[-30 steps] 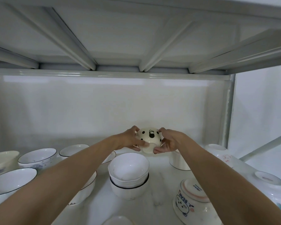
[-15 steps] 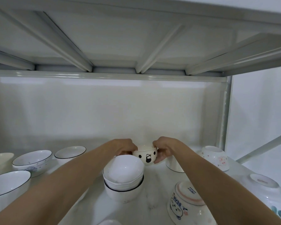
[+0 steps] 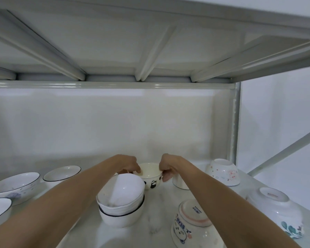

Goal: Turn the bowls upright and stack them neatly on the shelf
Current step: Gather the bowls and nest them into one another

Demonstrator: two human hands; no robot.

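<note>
Both hands grip the upright panda bowl by its rim, left hand and right hand on opposite sides, behind the stacked white bowls on the shelf.

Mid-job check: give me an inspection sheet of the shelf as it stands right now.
Surface: marbled white shelf, upper shelf close overhead.
Job's things: panda-print bowl upright, held at the rim; two-bowl stack upright in front of it; rimmed bowls upright on the left; bear bowl, floral bowl and leaf-print bowl still upside down on the right.
Clutter: nothing seen.
Grippers: left hand and right hand both grip the panda-print bowl.
Cables: nothing seen.
Surroundings: white back wall, metal upright.
</note>
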